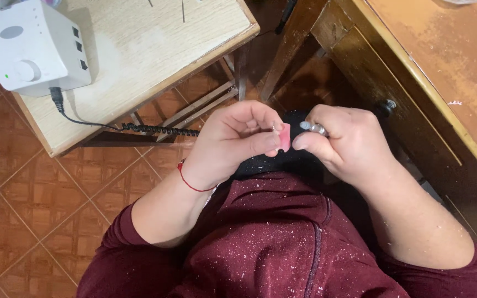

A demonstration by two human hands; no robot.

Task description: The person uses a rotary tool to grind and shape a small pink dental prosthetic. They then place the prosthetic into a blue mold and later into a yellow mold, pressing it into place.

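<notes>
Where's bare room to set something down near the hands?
The light tabletop is bare right of the white control box, up to its front edge. The brown desk is bare but dusty. It's crowded where the left hand and right hand meet around the pink piece.

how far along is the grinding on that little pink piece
Done: some material is already off, judging by the pale dust over the maroon top. In hand: the left hand pinches the small pink piece while the right hand holds the metal handpiece against it. Left: the piece's surface is too hidden to tell how much remains.
</notes>
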